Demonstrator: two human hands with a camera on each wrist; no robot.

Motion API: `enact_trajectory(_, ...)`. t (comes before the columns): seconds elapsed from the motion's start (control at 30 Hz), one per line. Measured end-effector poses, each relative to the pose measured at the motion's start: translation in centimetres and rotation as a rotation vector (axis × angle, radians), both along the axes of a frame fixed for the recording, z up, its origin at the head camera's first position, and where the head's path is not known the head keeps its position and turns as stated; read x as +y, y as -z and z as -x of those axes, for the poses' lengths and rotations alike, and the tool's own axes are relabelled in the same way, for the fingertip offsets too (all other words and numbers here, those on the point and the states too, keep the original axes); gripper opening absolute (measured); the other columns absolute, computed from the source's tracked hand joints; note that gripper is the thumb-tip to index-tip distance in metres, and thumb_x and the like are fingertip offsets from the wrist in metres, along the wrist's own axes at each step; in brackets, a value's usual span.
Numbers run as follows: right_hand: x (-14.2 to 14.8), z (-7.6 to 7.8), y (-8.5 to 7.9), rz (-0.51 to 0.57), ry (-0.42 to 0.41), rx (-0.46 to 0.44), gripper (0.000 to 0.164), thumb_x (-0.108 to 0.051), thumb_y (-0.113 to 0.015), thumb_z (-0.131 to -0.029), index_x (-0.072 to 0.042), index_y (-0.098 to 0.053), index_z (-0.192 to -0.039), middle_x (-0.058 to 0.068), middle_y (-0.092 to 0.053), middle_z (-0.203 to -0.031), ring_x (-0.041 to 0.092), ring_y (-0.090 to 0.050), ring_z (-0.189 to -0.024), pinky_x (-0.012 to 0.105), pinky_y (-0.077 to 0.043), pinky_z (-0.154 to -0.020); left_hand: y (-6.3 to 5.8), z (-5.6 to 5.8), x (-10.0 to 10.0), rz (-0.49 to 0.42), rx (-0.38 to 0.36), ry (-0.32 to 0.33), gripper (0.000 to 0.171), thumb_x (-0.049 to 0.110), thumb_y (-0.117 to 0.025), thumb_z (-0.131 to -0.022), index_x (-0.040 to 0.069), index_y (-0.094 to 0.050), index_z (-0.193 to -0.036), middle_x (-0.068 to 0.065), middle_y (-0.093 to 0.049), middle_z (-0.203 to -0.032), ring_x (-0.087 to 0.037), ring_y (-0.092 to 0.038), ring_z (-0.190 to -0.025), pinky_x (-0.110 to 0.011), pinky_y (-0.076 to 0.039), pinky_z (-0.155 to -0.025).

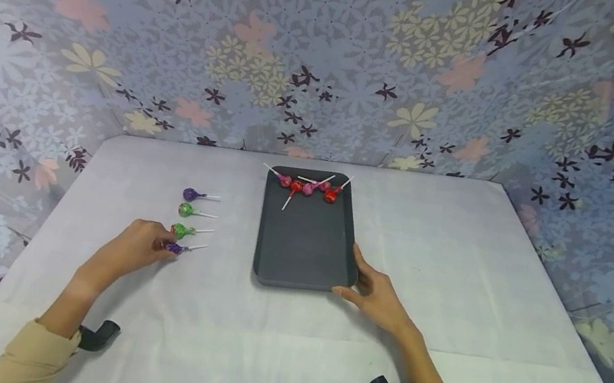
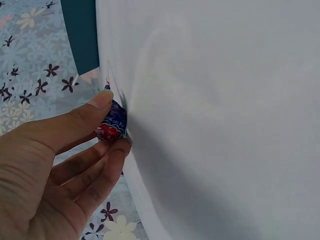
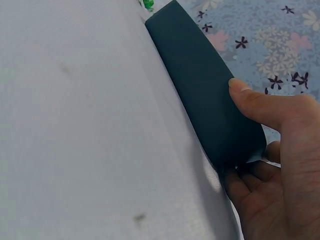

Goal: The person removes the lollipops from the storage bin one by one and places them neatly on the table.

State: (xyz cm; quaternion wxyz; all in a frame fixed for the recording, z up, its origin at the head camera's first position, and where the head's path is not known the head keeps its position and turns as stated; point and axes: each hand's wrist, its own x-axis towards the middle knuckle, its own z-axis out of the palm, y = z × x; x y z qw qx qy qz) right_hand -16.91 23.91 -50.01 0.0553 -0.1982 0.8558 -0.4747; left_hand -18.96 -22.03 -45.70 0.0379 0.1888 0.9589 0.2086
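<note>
With thumb and fingers, my left hand (image 1: 137, 247) pinches the wrapped head of a purple lollipop (image 1: 175, 249) at the near end of a short column on the cloth. The left wrist view shows its blue, purple and red wrapper (image 2: 114, 124) between thumb and fingertips. Just beyond lie a green lollipop (image 1: 180, 231), another green lollipop (image 1: 186, 210) and a purple lollipop (image 1: 191, 194), sticks pointing right. My right hand (image 1: 377, 296) grips the near right corner of a dark grey tray (image 1: 306, 246), thumb on its near wall. Several pink and red lollipops (image 1: 308, 188) lie at the tray's far end.
A white cloth (image 1: 205, 351) covers the table under everything. Behind the far edge (image 1: 426, 177) and along both sides hangs floral fabric (image 1: 331, 52). Some lollipop sticks (image 1: 347, 183) poke over the tray's far rim.
</note>
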Motion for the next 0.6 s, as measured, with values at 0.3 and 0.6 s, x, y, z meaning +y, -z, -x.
enact_trajectory(0.3,0.25,0.07,0.33,0.0,0.005,0.002,0.094,-0.03,-0.075,-0.087,-0.008,-0.015,-0.156,0.019,-0.028,-0.156,0.034,-0.048,-0.131,0.039,-0.048,-0.1,-0.14,-0.24,0.01,-0.003,0.001,-0.005,0.031,0.01,-0.079,-0.079,-0.007,-0.072,-0.104,-0.008,-0.069,-0.08,-0.013,-0.06,-0.069,-0.024,-0.048,-0.058)
enact_trajectory(0.6,0.25,0.03,0.34,-0.003,0.0,0.003,0.095,-0.031,-0.074,-0.087,-0.008,-0.014,-0.156,0.019,-0.027,-0.156,0.034,-0.048,-0.132,0.039,-0.048,-0.1,-0.53,-0.5,-0.24,0.018,-0.018,-0.007,0.033,0.012,-0.079,-0.08,-0.006,-0.072,-0.108,-0.006,-0.07,-0.08,-0.014,-0.06,-0.07,-0.027,-0.05,-0.062)
